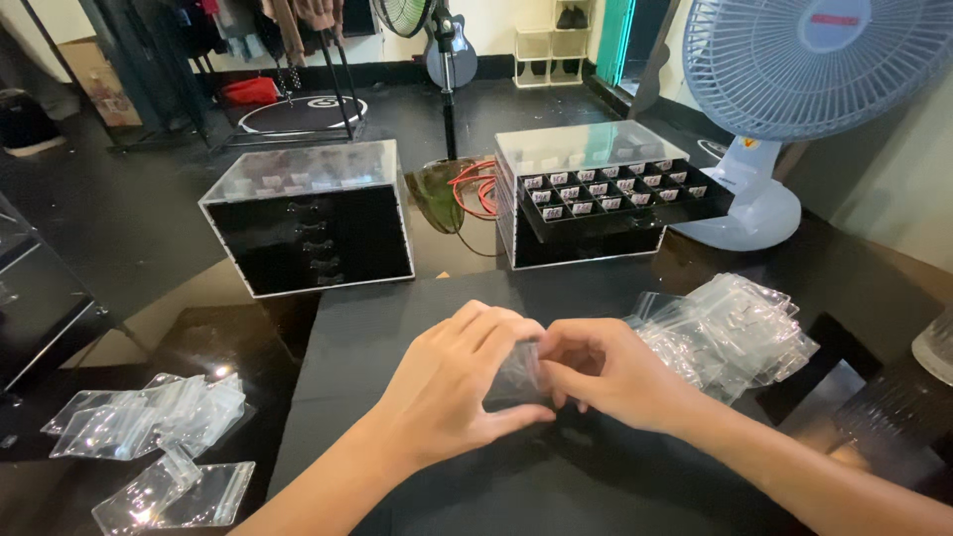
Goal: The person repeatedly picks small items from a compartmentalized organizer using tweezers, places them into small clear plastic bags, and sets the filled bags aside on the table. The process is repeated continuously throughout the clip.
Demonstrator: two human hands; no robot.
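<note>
My left hand (452, 387) and my right hand (611, 372) meet over a dark mat (387, 318) at the front centre of the table. Both pinch a small clear zip bag (518, 375) between their fingertips; what the bag holds is hidden. A heap of the same clear bags (730, 333) lies just right of my right hand. Behind them stands a black drawer box (596, 194) with its top drawer pulled out, showing several small labelled compartments.
A second black drawer box (313, 218) with a clear lid stands at the back left, shut. More clear bags (149, 427) lie at the front left. A white desk fan (784, 89) stands at the back right, red cable (476, 189) between the boxes, a glass (935, 342) at the right edge.
</note>
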